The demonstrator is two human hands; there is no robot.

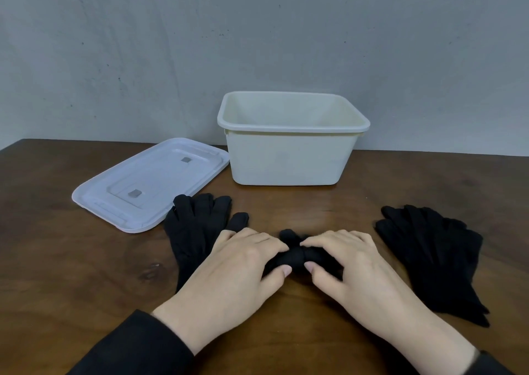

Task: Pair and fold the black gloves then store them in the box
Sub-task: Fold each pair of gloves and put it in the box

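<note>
Left hand (243,263) and right hand (346,263), both at 6 o'clock of the view, meet over a small rolled bundle of black gloves (296,256); each hand's fingers curl over the top of the bundle and each thumb presses its near side, so both hands grip the same roll between them. Dark sleeves cover both forearms at the lower edge. A flat black glove (191,231) lies at 9 o'clock of the bundle, fingers pointing away from the person, its cuff end partly under the left wrist. A stack of black gloves (432,251) lies at 3 o'clock of the bundle, fingers fanned toward 11 o'clock, apart from the right hand. The cream plastic box (289,157) stands open and upright at 12 o'clock of the hands, nothing visible inside. Its translucent white lid (148,183) lies flat at 10 o'clock, one corner just beside the box's left wall and its near edge touching or just under the flat glove's fingertips. All items rest on a dark brown wooden table (86,274) with visible grain. Behind the table's far edge rises a pale grey wall (257,31), scuffed with small dark marks.
</note>
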